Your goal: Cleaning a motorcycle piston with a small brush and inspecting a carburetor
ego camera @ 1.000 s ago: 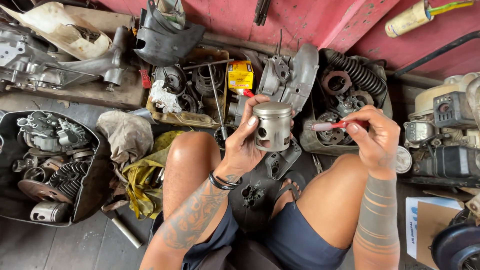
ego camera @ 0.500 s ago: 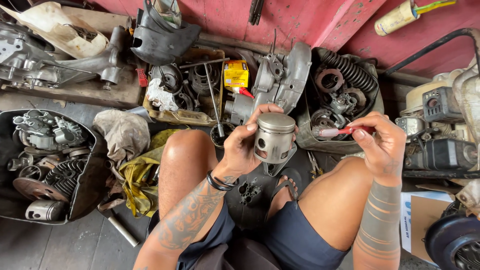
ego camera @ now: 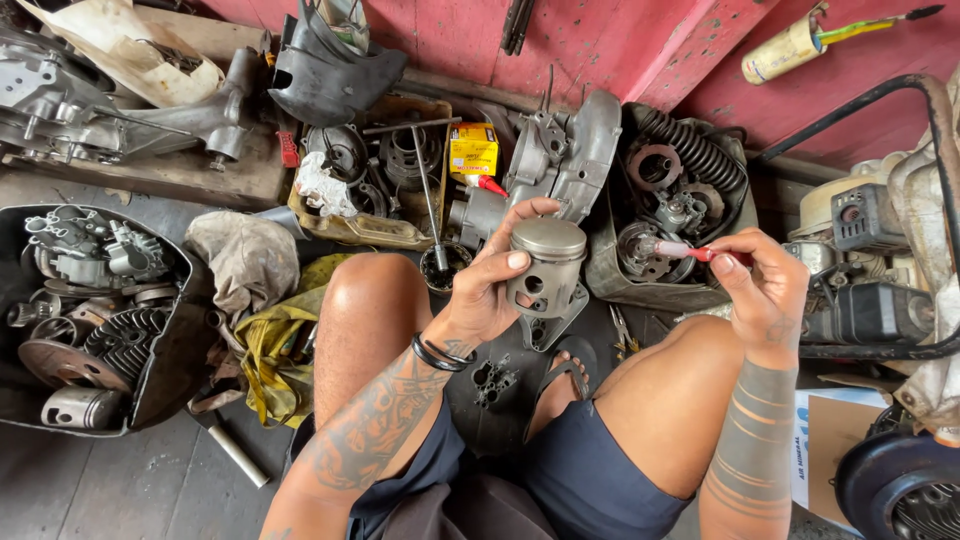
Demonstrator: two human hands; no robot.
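Head camera footage looked down on a person seated on a workshop floor with knees spread, engine parts spread all round. At the middle of the frame the left hand (ego camera: 487, 290) was closed around a grey metal piston (ego camera: 545, 265), fingers wrapped on its skirt, thumb up near the crown, so the piston stood upright with its long axis running toward twelve o'clock and the wrist-pin hole facing the camera. Toward three o'clock from the piston, the right hand (ego camera: 765, 290) pinched a small red-handled brush (ego camera: 690, 250) between thumb and fingertips; the tool lay almost level, its pale tip pointing to nine o'clock, straight at the piston's crown but apart from it, with a clear gap between. The left hand therefore carried the piston, and the right was the nearer free-working hand, holding the tool on the piston's three o'clock side. Behind the piston at twelve o'clock lay a grey crankcase half (ego camera: 565, 160), and beside that a yellow box (ego camera: 473, 150). Far out at nine o'clock sat a black tub (ego camera: 175, 365) of cylinder parts, with another piston lying in its lower corner.
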